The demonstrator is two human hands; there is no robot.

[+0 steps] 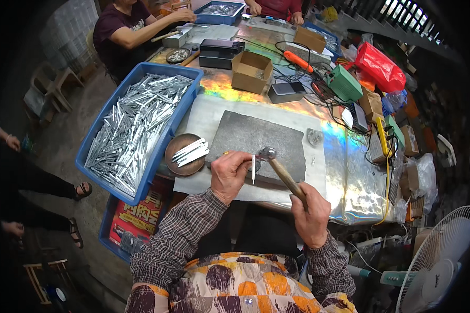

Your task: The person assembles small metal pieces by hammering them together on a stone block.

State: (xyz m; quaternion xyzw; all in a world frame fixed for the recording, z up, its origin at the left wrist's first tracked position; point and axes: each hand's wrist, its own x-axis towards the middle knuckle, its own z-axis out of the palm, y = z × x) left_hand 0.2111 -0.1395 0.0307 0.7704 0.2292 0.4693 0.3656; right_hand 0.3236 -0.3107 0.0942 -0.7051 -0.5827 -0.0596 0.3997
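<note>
My left hand [228, 175] is closed, pinching a thin silvery metal strip [254, 171] upright at the front edge of a dark grey stone block [235, 135]. In my right hand [312, 214] is the wooden handle of a hammer [283, 174]. Its rounded metal head is right beside the strip's upper end; whether they touch I cannot tell. Left of the block, a round brown bowl [175, 144] holds several similar strips [190, 152]. Beyond it, a large blue tray [168, 139] is heaped with metal strips [136, 122].
An open cardboard box [251, 71], a black box [220, 53] and an orange-handled tool [298, 61] with cables lie farther back. A red plastic bag [379, 67] is at the right, a fan [437, 266] at lower right. Co-workers [128, 34] sit across the table; another person stands at left.
</note>
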